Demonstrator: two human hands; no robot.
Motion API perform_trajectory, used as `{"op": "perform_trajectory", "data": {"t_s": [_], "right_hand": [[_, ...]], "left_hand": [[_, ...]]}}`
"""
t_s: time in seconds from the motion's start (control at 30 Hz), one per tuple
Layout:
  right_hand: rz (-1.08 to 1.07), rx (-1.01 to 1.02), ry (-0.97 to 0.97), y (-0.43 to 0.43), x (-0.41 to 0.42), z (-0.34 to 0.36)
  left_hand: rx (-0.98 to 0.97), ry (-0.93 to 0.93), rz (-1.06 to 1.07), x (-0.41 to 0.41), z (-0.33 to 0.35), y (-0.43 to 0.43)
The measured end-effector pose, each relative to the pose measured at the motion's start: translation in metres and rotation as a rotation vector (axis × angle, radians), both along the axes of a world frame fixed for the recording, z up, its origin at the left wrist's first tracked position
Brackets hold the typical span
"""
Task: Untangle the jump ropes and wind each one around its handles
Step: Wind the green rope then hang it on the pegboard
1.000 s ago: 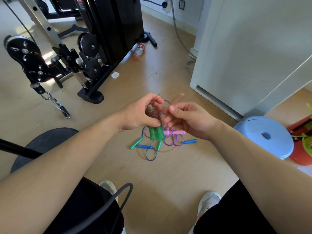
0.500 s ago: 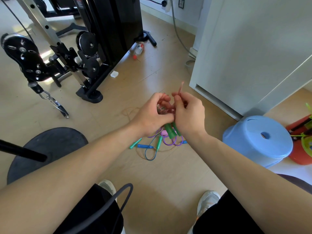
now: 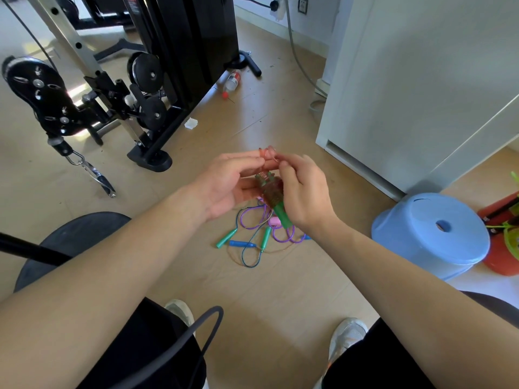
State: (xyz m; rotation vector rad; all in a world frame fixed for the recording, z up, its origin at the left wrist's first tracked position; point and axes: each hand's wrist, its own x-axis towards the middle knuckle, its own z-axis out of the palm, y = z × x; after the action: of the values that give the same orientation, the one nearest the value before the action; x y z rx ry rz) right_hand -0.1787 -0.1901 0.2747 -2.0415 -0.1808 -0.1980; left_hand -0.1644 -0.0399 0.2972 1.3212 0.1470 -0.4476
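My right hand (image 3: 304,196) grips a pair of green handles (image 3: 281,216) with red rope (image 3: 270,192) wound round them, held above the floor. My left hand (image 3: 224,182) faces it, palm turned toward the bundle, its thumb and fingertips pinching the loose end of the red rope (image 3: 265,152) at the top. On the floor below lies a tangle: a purple rope (image 3: 283,237) with a pink handle (image 3: 273,221), two teal handles (image 3: 226,239), and a blue handle (image 3: 241,244) on a thin dark rope.
A blue plastic stool (image 3: 429,234) lies tipped at the right beside a red object (image 3: 502,262). A white cabinet (image 3: 407,94) stands behind it. A black weight machine (image 3: 174,66) with pulleys fills the upper left. A spray bottle (image 3: 233,80) lies on the floor. A black round seat (image 3: 70,240) is at my left.
Both hands have lifted the wound green handles slightly. The bundle has passed from my left hand's grip to my right hand. My left hand has opened out and holds only the rope end.
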Motion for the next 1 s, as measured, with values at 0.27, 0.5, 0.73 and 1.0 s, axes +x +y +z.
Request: {"op": "perform_trajectory", "data": {"t_s": [0.27,0.5,0.73,1.0], "right_hand": [[-0.116,-0.070,-0.075,-0.001,0.003,-0.003],[-0.151,-0.174,-0.161,-0.008,0.009,-0.006],[-0.110,-0.200,-0.172,-0.012,0.013,-0.007],[-0.086,-0.116,-0.206,-0.013,0.012,0.001]], "left_hand": [[0.005,-0.037,-0.041,0.001,0.002,0.004],[0.048,-0.048,-0.052,-0.001,0.002,0.000],[0.136,-0.097,-0.056,-0.002,0.000,-0.001],[0.102,-0.069,-0.033,-0.001,-0.002,-0.002]]}}
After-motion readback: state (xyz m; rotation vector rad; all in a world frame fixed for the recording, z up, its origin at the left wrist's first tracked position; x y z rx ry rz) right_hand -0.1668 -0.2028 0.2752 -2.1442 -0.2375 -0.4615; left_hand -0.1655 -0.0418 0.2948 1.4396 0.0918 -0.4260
